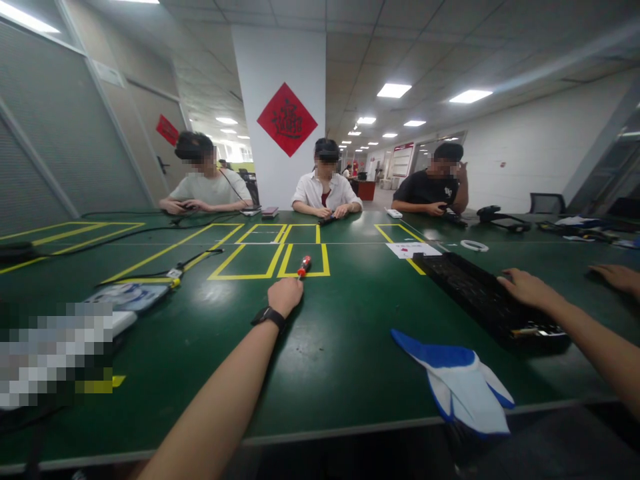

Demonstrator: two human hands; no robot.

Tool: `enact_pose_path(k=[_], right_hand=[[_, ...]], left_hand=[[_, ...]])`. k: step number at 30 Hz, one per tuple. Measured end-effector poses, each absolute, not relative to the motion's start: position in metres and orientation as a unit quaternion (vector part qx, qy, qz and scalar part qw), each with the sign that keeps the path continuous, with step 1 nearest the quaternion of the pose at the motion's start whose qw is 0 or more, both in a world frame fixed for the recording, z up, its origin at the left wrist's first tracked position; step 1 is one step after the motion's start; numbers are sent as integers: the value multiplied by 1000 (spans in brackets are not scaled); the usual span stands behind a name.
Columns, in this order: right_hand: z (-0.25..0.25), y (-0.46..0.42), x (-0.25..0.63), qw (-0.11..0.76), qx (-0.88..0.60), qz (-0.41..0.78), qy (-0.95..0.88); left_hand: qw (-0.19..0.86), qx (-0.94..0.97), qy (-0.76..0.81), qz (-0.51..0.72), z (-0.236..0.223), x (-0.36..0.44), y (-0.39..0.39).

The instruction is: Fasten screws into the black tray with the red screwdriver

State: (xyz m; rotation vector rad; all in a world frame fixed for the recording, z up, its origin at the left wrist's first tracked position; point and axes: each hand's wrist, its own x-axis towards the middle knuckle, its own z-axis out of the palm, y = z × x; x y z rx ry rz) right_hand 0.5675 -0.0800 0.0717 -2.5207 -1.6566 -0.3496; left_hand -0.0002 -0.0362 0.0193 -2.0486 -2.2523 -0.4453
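My left hand (285,297), with a dark band on its wrist, is closed around the shaft end of a screwdriver (304,265). The screwdriver's red and black handle points away from me, over the yellow tape outlines. Further right, my right hand (529,288) reaches over a long black tray-like case (465,293), fingers stretched out along its right side. Whether the fingertips press on the case cannot be made out. Small parts lie inside the case, blurred. A blue and white work glove (465,383) lies near the table's front edge, between my arms.
Another person's hand (617,275) rests at the far right. Three people sit across the green table (340,360). A white sheet (413,249) lies behind the case, a white cable coil (474,246) beyond it. Cables and a bagged item (127,295) lie on the left.
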Motion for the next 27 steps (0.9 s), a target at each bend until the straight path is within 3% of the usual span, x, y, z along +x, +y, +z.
enact_pose_path(k=[7, 17, 27], right_hand=[[78, -78, 564, 21, -782, 65, -620], [117, -53, 473, 73, -718, 65, -690], [69, -32, 282, 104, -597, 24, -795]], left_hand=[[46, -657, -740, -136, 22, 6, -36], [56, -643, -749, -150, 22, 9, -35], [-45, -627, -754, -193, 36, 4, -43]])
